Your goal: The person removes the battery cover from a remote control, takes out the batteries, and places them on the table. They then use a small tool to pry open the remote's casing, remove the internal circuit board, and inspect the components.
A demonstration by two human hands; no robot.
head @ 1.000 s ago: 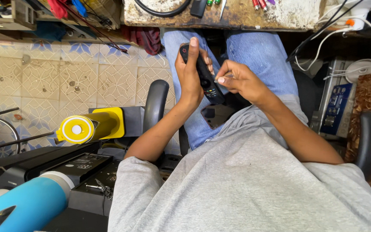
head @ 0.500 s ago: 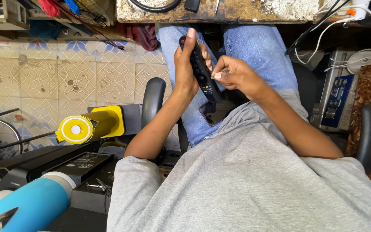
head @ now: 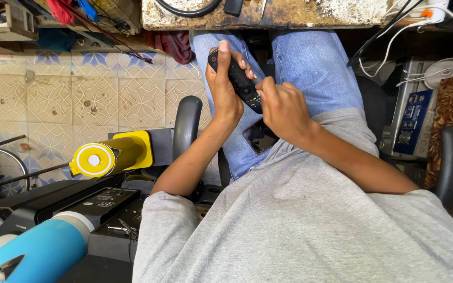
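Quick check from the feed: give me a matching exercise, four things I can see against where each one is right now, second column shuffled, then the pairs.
Things:
1. remote
2. phone
3. yellow tool
4. blue cylinder

Places:
A. bottom left corner
B. on the lap, under the right hand
C. held in the left hand
D. beside the chair armrest

Pairs: 1-C, 2-B, 3-D, 4-A

Seen from above, the left hand [head: 225, 89] wraps a black remote control [head: 237, 79] over the lap, thumb along its edge. The right hand [head: 284, 107] presses at the remote's lower end. A dark phone [head: 259, 137] lies on the blue jeans [head: 315, 68] just below.
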